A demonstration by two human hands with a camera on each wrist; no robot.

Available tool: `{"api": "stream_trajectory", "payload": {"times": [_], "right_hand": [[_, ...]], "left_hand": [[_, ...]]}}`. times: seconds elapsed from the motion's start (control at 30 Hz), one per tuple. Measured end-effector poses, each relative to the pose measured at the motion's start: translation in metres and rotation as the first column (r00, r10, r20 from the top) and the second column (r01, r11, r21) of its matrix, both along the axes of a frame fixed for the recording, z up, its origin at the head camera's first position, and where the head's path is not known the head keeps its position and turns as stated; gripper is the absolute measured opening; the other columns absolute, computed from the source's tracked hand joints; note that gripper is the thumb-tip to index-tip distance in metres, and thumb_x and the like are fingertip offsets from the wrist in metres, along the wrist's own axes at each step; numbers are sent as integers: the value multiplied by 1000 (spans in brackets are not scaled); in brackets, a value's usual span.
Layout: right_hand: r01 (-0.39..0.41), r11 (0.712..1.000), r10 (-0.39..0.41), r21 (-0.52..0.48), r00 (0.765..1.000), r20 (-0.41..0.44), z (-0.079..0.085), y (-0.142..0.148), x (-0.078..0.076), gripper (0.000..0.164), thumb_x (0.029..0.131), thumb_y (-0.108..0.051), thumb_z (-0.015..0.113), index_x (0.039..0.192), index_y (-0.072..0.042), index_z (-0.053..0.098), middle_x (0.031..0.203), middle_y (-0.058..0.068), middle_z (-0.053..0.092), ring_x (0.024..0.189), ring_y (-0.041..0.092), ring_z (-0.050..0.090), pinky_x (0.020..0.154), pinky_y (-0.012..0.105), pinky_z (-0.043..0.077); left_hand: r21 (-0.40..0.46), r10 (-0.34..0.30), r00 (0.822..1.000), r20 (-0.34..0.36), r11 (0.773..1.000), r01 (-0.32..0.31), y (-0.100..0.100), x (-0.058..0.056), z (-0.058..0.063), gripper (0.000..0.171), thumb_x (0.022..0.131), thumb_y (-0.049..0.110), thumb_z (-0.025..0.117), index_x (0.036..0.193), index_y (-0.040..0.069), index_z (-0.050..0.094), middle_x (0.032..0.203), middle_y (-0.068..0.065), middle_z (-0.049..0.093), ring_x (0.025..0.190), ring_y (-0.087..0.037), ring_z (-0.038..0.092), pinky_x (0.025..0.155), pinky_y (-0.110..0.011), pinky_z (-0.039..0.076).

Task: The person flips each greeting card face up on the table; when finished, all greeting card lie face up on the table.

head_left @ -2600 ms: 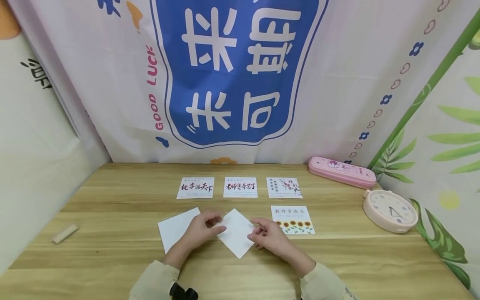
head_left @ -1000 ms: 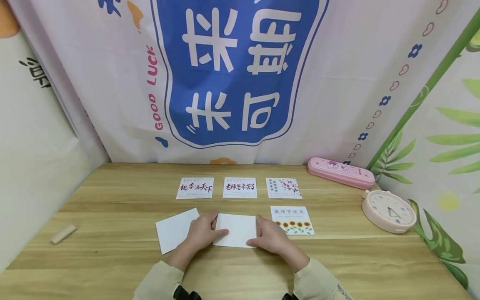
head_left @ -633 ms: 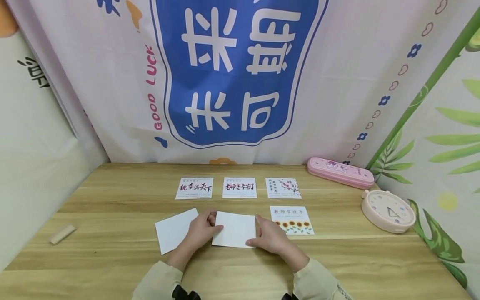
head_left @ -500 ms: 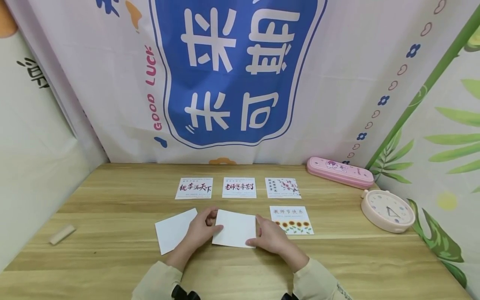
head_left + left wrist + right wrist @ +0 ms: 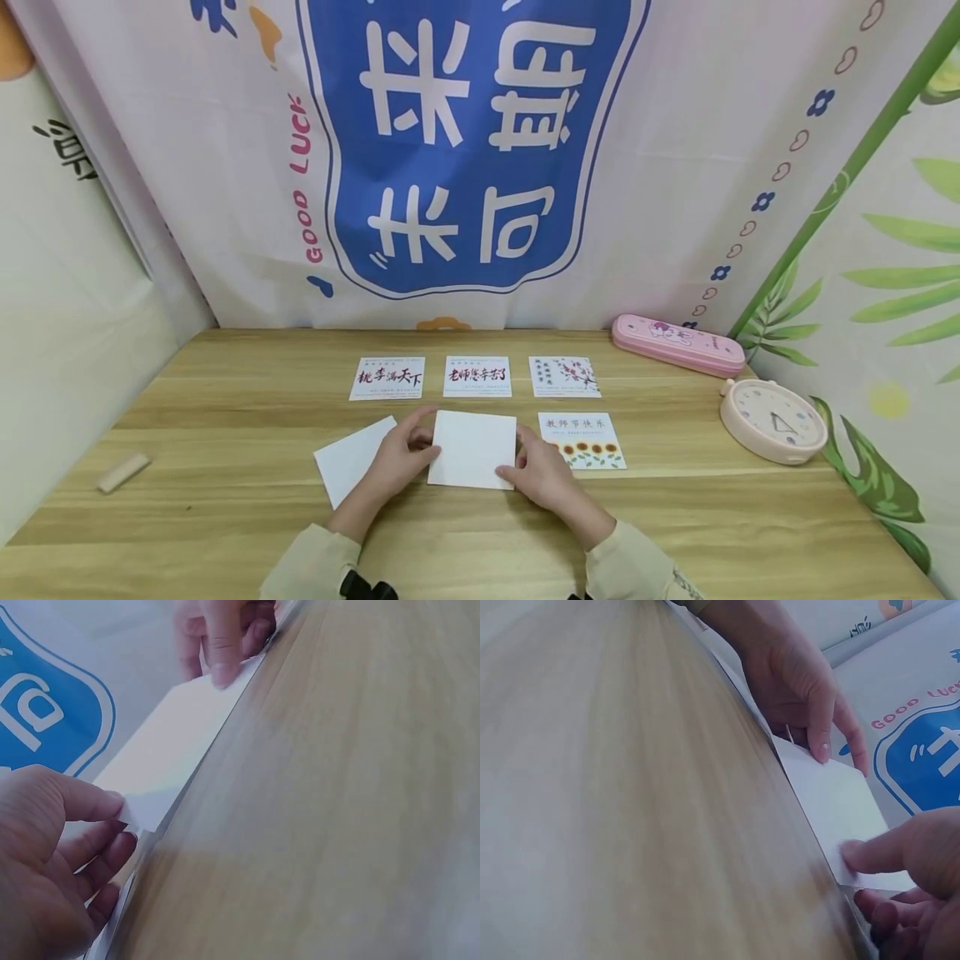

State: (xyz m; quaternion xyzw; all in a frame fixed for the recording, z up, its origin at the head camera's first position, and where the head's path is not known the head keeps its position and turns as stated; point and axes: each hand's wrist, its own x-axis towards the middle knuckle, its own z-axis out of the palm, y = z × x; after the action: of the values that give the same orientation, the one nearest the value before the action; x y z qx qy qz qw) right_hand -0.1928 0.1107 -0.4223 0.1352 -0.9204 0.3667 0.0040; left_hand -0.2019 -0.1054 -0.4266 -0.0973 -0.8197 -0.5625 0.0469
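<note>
A blank white card is held up in front of the person, its long edges roughly level in the head view. My left hand pinches its left edge, the thumb on the near face and fingers behind. At the opposite edge my right hand grips it, thumb on the blank face and the other fingers underneath. The card's far side is hidden. Partly behind the left forearm lies a second blank white card, turned at an angle. A card with printed sunflowers lies just beyond the right hand.
Along the back of the wooden table lie two cards with red lettering, one left and one middle, then a blossom card. A pink pencil case and round clock stand right. A small beige block lies left.
The held card has turned from a diamond slant to nearly square with the person, then risen slightly. Both hands have closed onto its edges. The cards on the table have stayed put.
</note>
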Motion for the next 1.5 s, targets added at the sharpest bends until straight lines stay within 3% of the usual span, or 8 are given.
{"api": "stream_trajectory", "payload": {"times": [0.13, 0.3, 0.53, 0.7, 0.83, 0.97, 1.13, 1.5], "right_hand": [[62, 992, -71, -109, 994, -79, -1, -1, -1, 14, 75, -12, 65, 83, -4, 56, 59, -5, 45, 51, 8, 40, 49, 23, 36], [89, 957, -125, -277, 985, -115, -4, -2, -5, 6, 75, -5, 62, 72, -1, 59, 59, -3, 48, 53, 9, 42, 49, 22, 39], [159, 821, -175, -548, 984, 24, 13, -6, 2, 6, 78, 1, 57, 75, 7, 58, 52, 2, 45, 43, 7, 39, 39, 16, 30], [160, 737, -133, -657, 987, 91, 15, -6, 1, 10, 82, 1, 54, 79, 11, 55, 52, 10, 50, 38, 8, 42, 37, 17, 35], [158, 659, -69, -735, 986, 150, 5, -3, -5, 14, 85, -5, 52, 82, 9, 54, 65, 13, 60, 44, 11, 50, 42, 20, 40], [134, 606, -24, -784, 988, 151, 0, -1, -7, 26, 89, -17, 47, 83, 6, 56, 73, 11, 64, 49, 12, 54, 44, 20, 40], [175, 552, -16, -815, 980, 199, 0, 1, -8, 21, 84, -15, 54, 86, 5, 58, 75, 11, 63, 54, 14, 56, 49, 21, 44], [275, 635, -123, -721, 959, 257, 4, 0, -8, 41, 77, -1, 60, 117, -3, 51, 66, 7, 58, 46, 11, 47, 46, 22, 44]], "left_hand": [[3, 20, 1000, -21, 1000, -20, -1, 0, -1, 53, 73, -9, 59, 123, 3, 45, 71, -7, 59, 70, -17, 53, 70, -30, 43], [40, 73, 997, -6, 997, -73, 0, 0, 1, 49, 75, -5, 60, 122, 4, 47, 72, -8, 61, 68, -15, 53, 61, -24, 43], [89, 175, 984, 30, 980, -177, 3, 0, 3, 12, 75, 4, 64, 86, -2, 64, 77, -7, 62, 73, -16, 55, 63, -23, 44], [127, 191, 982, 18, 973, -191, 3, 0, 4, 8, 75, 5, 65, 81, 0, 66, 79, -5, 59, 72, -15, 51, 62, -23, 43], [261, 166, 984, 60, 949, -176, 3, 1, 4, 11, 76, 4, 63, 84, -4, 64, 74, -8, 57, 64, -14, 53, 58, -24, 46], [428, 56, 992, 110, 898, -98, 3, 0, 4, 13, 80, 0, 57, 89, -10, 59, 75, -16, 60, 63, -21, 60, 63, -34, 49], [481, 17, 990, 142, 873, -84, 4, 1, 5, 16, 84, 1, 52, 93, -11, 56, 84, -18, 62, 69, -24, 61, 68, -38, 47], [373, 125, 974, 189, 908, -189, 8, 3, 7, 36, 75, 2, 63, 110, -3, 56, 76, -10, 63, 67, -14, 57, 60, -25, 47]]}}
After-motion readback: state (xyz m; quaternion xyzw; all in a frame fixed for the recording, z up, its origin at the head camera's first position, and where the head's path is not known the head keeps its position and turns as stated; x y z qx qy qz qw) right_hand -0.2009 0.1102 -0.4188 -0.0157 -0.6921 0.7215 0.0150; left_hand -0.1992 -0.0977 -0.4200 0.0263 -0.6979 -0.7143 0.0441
